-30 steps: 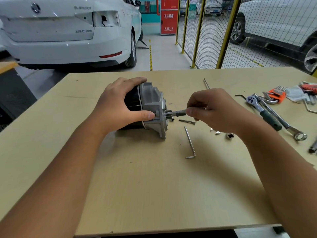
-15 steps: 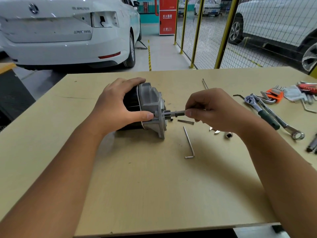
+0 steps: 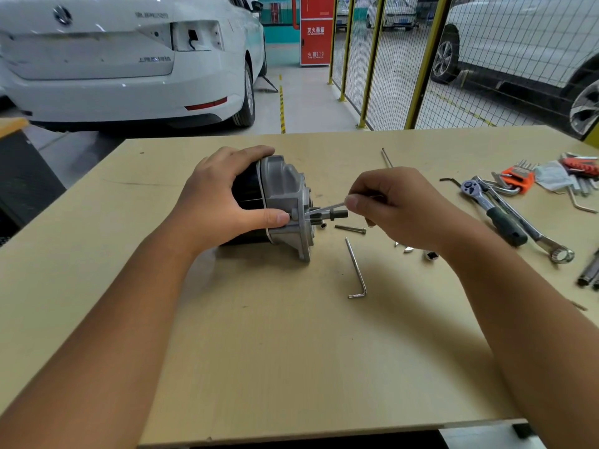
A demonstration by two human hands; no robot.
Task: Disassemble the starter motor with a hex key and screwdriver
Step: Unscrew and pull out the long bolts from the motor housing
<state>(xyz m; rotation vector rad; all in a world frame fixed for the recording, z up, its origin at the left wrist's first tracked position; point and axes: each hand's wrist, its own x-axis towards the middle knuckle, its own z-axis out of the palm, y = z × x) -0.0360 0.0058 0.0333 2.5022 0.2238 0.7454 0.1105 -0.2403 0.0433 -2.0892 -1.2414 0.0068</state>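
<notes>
1. The starter motor (image 3: 278, 202) lay on its side near the middle of the wooden surface (image 3: 291, 351), its black body pointing left and its grey cast end housing and shaft pointing right.
2. Your left hand (image 3: 223, 202) gripped the motor from above: the fingers curled over the black body and the thumb pressed against the housing edge.
3. Your right hand (image 3: 398, 209) pinched a thin hex key (image 3: 327, 208) between thumb and fingers; its tip reached the face of the housing just above the shaft. How deep it sat could not be told.
4. A loose bolt (image 3: 350, 229) lay on the surface just right of the housing, below your right hand.
5. A second hex key (image 3: 356, 268), L-shaped, lay nearer to you than the bolt, apart from the motor.
6. A small socket (image 3: 431, 255) rested beside your right wrist.
7. A ratchet wrench (image 3: 492, 210) with a dark handle and a combination spanner (image 3: 534, 234) lay well to the right.
8. An orange hex key set (image 3: 517, 178) sat at the far right of the surface.
9. A white car (image 3: 123, 59) stood beyond the surface.
</notes>
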